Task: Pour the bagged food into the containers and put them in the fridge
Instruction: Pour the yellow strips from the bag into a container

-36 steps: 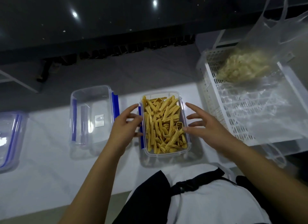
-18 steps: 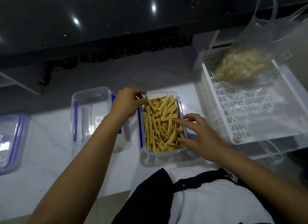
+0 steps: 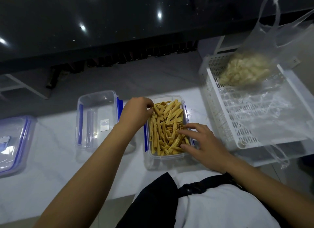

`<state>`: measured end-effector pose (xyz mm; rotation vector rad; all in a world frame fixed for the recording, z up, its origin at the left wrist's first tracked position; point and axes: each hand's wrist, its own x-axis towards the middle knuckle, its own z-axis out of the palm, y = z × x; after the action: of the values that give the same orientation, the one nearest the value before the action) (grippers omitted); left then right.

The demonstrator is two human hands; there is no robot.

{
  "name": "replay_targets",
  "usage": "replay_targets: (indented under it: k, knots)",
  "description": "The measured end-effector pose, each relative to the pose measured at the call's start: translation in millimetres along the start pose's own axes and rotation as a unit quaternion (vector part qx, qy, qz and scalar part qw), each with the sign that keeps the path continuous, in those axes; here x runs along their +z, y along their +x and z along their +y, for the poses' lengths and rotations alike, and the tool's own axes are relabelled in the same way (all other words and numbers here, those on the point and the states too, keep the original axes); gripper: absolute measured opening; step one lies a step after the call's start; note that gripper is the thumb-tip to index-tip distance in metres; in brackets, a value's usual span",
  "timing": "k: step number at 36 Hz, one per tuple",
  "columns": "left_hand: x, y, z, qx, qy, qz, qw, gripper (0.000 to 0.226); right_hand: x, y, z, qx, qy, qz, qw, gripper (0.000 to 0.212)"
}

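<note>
A clear container [image 3: 167, 157] with blue clips stands on the white counter, filled with yellow food sticks [image 3: 165, 126]. My left hand [image 3: 136, 111] is at its far left corner, its curled fingertips on the sticks there. Over the container's right side my right hand [image 3: 202, 141] lies with its fingers spread on the sticks. To the left stands an empty clear container [image 3: 96, 119]. A clear plastic bag with pale food [image 3: 244, 71] sits in the white basket [image 3: 219, 119] on the right.
A clear lid with blue clips [image 3: 14, 144] lies at the far left of the counter [image 3: 51, 176]. An empty clear bag [image 3: 265, 115] is spread in the basket. A dark glossy wall runs behind the grey ledge.
My left hand went from the container's near left side to its far left corner. My right hand came in from beside the container and settled on the sticks.
</note>
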<state>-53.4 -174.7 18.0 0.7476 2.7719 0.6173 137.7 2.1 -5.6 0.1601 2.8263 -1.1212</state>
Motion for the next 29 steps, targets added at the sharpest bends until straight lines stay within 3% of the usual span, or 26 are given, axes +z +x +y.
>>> replay_targets:
  k: [9, 16, 24, 27, 29]
  knots:
    - [-4.5, -0.2, 10.7, 0.014, 0.057, -0.042, 0.997, 0.014, 0.3, -1.1, 2.3, -0.003, -0.009, 0.000, 1.000, 0.043]
    - [-5.6, -7.3, -1.4, -0.015, -0.013, -0.001, 1.000, 0.017, 3.8, -1.0, 2.5, -0.008, -0.015, 0.025, 1.000, 0.046]
    - [-8.0, 1.2, -11.8, -0.089, -0.206, -0.023, 0.974, 0.018, 8.1, 6.2, -4.3, -0.014, -0.058, 0.050, 0.997, 0.041]
    - [-2.4, 1.7, -13.1, -0.080, -0.216, -0.012, 0.973, 0.007, 8.5, 6.5, -4.5, -0.009, -0.056, 0.047, 0.997, 0.041]
    - [2.8, -1.0, -15.1, -0.078, -0.227, 0.005, 0.971, 0.013, 7.9, 5.9, -3.4, -0.011, -0.061, 0.042, 0.997, 0.043]
